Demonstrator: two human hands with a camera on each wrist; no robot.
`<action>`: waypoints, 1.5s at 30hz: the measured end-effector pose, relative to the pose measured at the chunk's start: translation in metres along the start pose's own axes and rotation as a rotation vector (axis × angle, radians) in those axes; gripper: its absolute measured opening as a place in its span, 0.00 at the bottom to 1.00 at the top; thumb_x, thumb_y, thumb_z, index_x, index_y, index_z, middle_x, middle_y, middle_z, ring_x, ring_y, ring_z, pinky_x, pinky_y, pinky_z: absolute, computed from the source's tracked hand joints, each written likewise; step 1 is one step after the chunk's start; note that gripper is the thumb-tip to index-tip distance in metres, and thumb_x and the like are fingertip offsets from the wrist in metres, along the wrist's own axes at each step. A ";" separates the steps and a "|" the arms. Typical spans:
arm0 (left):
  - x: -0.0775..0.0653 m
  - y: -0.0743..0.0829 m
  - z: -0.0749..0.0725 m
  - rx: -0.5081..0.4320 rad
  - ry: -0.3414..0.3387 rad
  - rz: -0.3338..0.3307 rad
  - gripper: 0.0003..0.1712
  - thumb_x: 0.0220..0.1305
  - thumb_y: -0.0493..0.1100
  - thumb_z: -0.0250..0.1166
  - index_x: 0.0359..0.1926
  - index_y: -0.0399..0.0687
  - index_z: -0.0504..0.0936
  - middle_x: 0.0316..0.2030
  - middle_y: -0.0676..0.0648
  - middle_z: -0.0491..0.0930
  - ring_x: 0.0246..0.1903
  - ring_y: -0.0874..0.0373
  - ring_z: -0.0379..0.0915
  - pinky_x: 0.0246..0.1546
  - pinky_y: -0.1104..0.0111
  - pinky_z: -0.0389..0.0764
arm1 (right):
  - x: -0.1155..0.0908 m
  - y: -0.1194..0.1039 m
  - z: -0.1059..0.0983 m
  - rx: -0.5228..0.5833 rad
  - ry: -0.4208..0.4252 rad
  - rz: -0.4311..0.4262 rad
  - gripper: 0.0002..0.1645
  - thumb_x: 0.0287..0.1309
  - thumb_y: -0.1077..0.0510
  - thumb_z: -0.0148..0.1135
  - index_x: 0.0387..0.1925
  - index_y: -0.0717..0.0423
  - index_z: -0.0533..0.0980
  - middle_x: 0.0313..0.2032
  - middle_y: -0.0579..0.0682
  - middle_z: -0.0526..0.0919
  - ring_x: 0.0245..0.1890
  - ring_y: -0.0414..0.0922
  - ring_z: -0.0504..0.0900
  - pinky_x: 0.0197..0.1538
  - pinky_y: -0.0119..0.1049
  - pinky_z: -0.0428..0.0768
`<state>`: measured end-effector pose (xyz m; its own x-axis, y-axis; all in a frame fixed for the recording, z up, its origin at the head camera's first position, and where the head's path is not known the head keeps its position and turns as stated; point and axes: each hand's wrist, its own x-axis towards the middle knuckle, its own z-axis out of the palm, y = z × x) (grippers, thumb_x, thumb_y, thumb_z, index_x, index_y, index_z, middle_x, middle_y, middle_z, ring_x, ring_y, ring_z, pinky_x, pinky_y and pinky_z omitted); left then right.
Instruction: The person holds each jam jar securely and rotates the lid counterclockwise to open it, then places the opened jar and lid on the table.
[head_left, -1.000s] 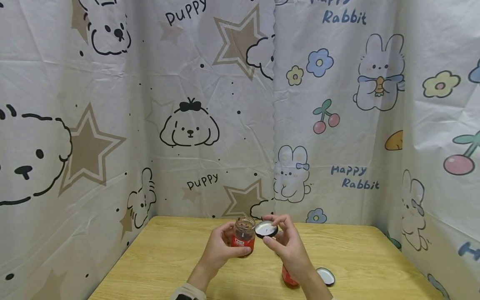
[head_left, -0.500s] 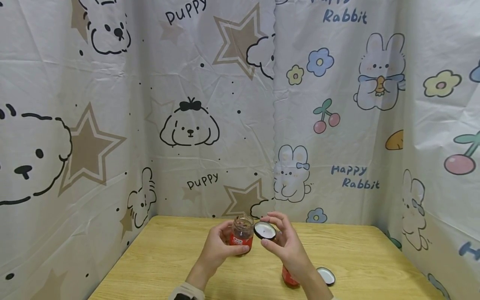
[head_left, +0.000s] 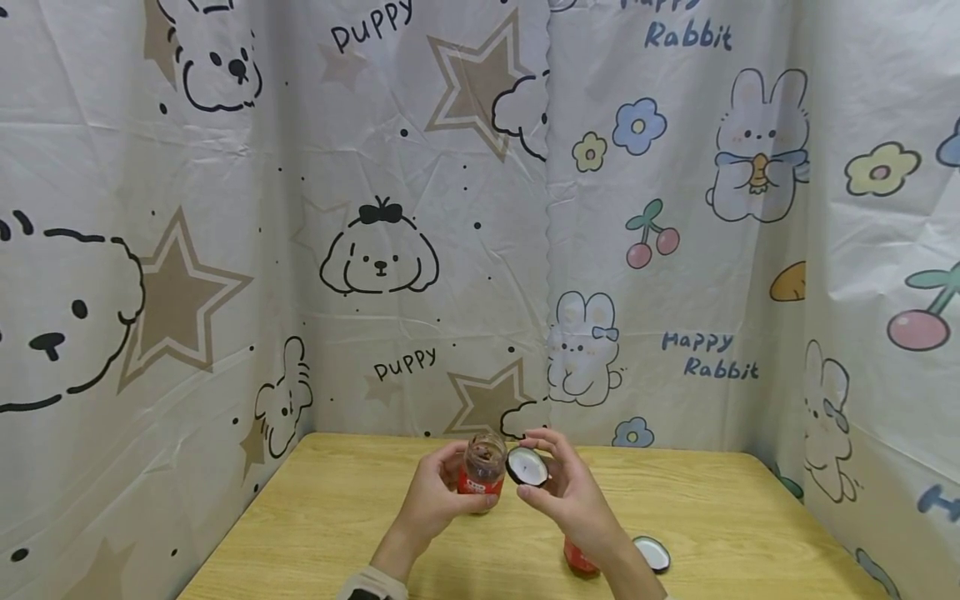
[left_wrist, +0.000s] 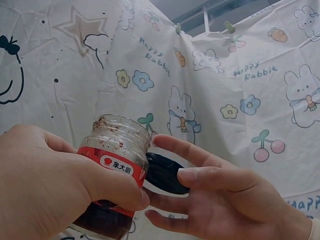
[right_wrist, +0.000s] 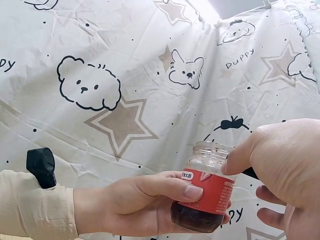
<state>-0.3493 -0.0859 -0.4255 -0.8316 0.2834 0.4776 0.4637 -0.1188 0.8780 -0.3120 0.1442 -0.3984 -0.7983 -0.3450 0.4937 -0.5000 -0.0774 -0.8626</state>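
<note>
My left hand grips an open glass jar round its red label, thumb across the front. Dark sauce fills the bottom of the jar, and reddish bits cling inside its neck. My right hand holds a black lid by its edge, right beside the jar's neck. In the head view the lid's white inside faces up and toward me. From the right wrist, my right hand hides most of the lid.
A second red-labelled jar stands on the wooden table, partly hidden under my right forearm. Just right of that forearm lies another lid, white inside up. Printed curtains surround the table at the back and both sides.
The lid in my right hand has shifted slightly left and down and tilted more toward me. The jar has moved a little to the left, still in my left hand.
</note>
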 end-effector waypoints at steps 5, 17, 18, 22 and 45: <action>0.000 -0.003 -0.002 0.019 0.006 0.013 0.34 0.47 0.29 0.81 0.57 0.37 0.80 0.47 0.43 0.87 0.44 0.52 0.83 0.48 0.63 0.82 | 0.001 0.002 0.003 -0.048 0.022 0.004 0.39 0.62 0.68 0.70 0.70 0.57 0.63 0.65 0.66 0.66 0.59 0.57 0.76 0.53 0.39 0.80; 0.000 -0.006 -0.005 0.049 0.045 0.000 0.34 0.47 0.31 0.82 0.57 0.40 0.80 0.47 0.42 0.87 0.47 0.50 0.82 0.52 0.62 0.80 | 0.002 0.008 0.007 -0.052 0.080 0.038 0.39 0.62 0.72 0.67 0.71 0.56 0.62 0.65 0.63 0.66 0.54 0.50 0.78 0.49 0.37 0.82; 0.000 -0.006 -0.006 0.043 0.046 -0.003 0.34 0.47 0.31 0.82 0.57 0.40 0.80 0.47 0.43 0.87 0.47 0.50 0.82 0.52 0.62 0.80 | 0.002 0.009 0.007 -0.051 0.090 0.041 0.40 0.62 0.73 0.67 0.71 0.56 0.63 0.65 0.62 0.66 0.53 0.50 0.78 0.48 0.37 0.82; 0.001 -0.011 -0.008 0.037 0.045 -0.015 0.34 0.48 0.33 0.82 0.58 0.41 0.80 0.48 0.43 0.87 0.47 0.49 0.82 0.51 0.61 0.81 | 0.002 0.011 0.010 -0.036 0.129 0.057 0.40 0.60 0.74 0.66 0.70 0.55 0.64 0.66 0.60 0.66 0.55 0.51 0.77 0.49 0.36 0.82; -0.007 -0.053 -0.024 -0.045 0.095 -0.115 0.32 0.50 0.27 0.79 0.55 0.31 0.74 0.47 0.38 0.87 0.43 0.53 0.85 0.38 0.64 0.86 | 0.003 0.059 0.027 -0.047 0.248 0.087 0.39 0.61 0.74 0.67 0.70 0.55 0.66 0.67 0.60 0.65 0.58 0.57 0.78 0.49 0.37 0.82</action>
<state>-0.3757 -0.1046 -0.4749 -0.9043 0.2068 0.3733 0.3519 -0.1337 0.9264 -0.3349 0.1129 -0.4508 -0.8939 -0.1087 0.4350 -0.4364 -0.0115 -0.8997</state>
